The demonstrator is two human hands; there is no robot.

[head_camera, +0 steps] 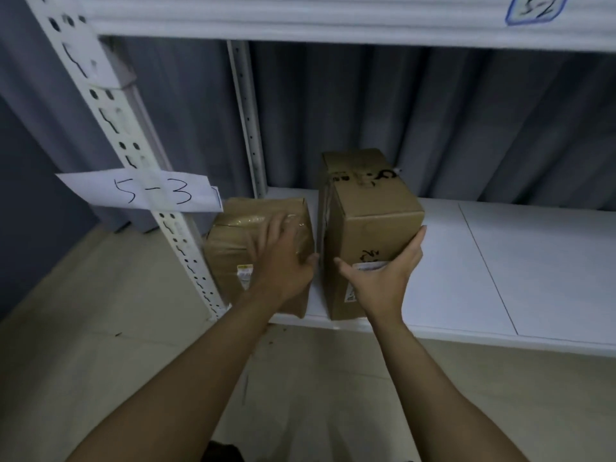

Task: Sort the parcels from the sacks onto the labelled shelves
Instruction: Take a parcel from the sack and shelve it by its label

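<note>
Left hand (283,258) flat on taped carton (233,248), likely steadying it; right hand (383,271) grips upright carton (373,208), seating it on shelf (500,261).

The upper paper label (536,8) is cut by the top edge. The sticker (245,273) on the low box (233,248) is too small to read. The right hand (380,281) covers part of the white label (368,266) on the tall box (373,211).
</note>
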